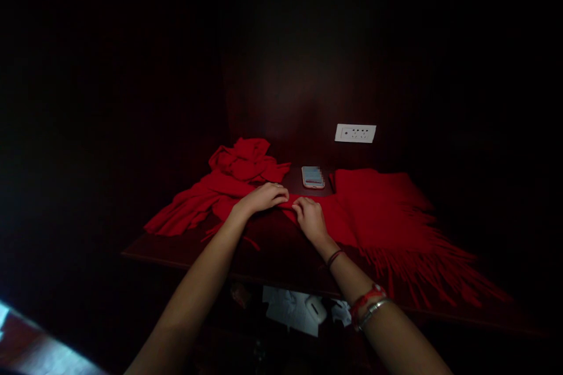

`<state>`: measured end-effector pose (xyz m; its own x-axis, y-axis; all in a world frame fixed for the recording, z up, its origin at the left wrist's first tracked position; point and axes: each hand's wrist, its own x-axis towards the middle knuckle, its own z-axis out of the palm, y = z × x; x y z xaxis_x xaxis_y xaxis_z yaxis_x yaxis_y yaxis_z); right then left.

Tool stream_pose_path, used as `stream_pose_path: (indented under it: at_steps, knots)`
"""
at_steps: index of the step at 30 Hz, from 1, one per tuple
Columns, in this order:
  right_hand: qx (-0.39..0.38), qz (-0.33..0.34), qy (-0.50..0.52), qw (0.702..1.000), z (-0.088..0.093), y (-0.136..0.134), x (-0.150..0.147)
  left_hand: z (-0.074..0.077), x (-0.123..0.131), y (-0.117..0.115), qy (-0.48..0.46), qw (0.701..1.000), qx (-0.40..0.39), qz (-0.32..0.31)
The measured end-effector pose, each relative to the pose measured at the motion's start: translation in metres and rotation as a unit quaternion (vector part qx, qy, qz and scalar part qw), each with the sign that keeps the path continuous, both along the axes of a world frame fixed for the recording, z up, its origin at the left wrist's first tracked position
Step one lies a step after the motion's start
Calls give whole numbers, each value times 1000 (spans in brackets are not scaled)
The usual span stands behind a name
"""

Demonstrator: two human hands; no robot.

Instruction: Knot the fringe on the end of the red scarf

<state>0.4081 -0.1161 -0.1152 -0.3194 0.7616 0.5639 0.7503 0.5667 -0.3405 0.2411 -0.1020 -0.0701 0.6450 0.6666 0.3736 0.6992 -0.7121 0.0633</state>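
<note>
A red fringed scarf [378, 205] lies across the dark shelf, spread flat at the right with its fringe towards the front edge and bunched in a loose heap at the left. Near the middle, where the cloth narrows to a folded strip, my left hand [266, 196] pinches it with fingertips and thumb. Just to the right, my right hand [310, 218] is closed on the same strip, its fingers bent around the edge. A small gap separates the two hands. The cloth under the fingers is partly hidden.
Behind the hands a phone [312, 177] with a lit screen lies on the dark shelf [268, 261]. A white wall socket [355, 133] is above it. Below the shelf's front edge are papers [290, 310] and a small white object [315, 309]. The surroundings are very dark.
</note>
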Motion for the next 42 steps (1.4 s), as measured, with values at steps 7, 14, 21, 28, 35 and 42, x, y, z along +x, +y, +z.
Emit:
stream_pose_path:
  at_steps: [7, 14, 21, 28, 35, 42]
  knots:
    - [-9, -36, -12, 999, 2, -2, 0, 0, -7, -2, 26, 998, 15, 49]
    - [-31, -47, -15, 998, 0, -1, 1, -3, 5, -4, 38, 998, 19, 55]
    - [23, -10, 1, 1000, -1, -1, -1, -2, 5, -1, 11, 1000, 14, 4]
    - [-9, -4, -37, 999, 1, -2, -1, 1, 4, -2, -5, 1000, 3, 1]
    - [9, -23, -51, 998, 2, -6, -1, 2, -5, 0, 45, 998, 8, 50]
    - [0, -16, -40, 999, 1, -4, -1, 5, 0, -4, 17, 999, 28, 27]
